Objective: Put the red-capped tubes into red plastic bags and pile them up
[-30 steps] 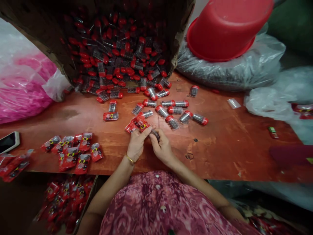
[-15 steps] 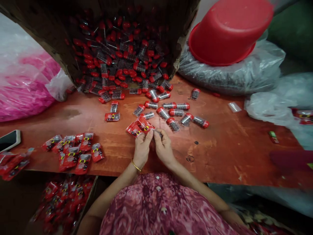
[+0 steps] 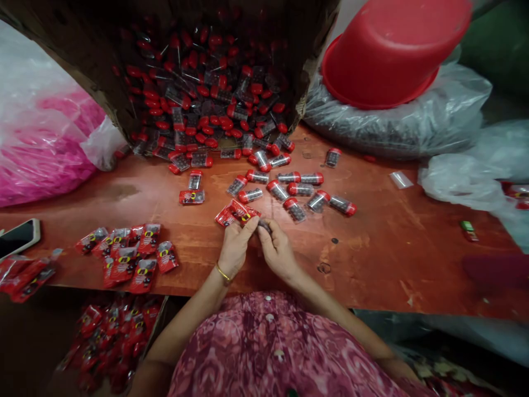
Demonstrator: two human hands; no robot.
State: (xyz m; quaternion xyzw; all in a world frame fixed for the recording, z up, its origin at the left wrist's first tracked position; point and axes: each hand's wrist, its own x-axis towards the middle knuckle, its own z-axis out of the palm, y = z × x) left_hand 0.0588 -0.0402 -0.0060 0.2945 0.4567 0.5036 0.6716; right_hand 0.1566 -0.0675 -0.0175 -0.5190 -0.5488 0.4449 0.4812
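My left hand [image 3: 235, 247] is closed on red printed packets [image 3: 230, 214], which stick out beyond its fingertips over the table. Beside it, my right hand [image 3: 279, 249] pinches a small clear container with dark contents [image 3: 263, 224], mostly hidden by the fingers. The fingertips of both hands nearly meet. Just beyond them lie several clear tubes with red caps and dark beads inside [image 3: 301, 189]. To the left, filled red packets [image 3: 124, 263] rest in a loose pile near the table's front edge.
A cardboard box [image 3: 318, 66] on its side spills many red-capped tubes at the back. A red tub [image 3: 384, 60] sits upside down on a clear plastic bag [image 3: 413, 132]. A phone [image 3: 20, 238] lies at left. Below the edge are more packets [image 3: 111, 336].
My left hand has shifted slightly left and the red packets have turned a little in it. My right hand stays close by, its dark container showing slightly more. The view has shifted slightly.
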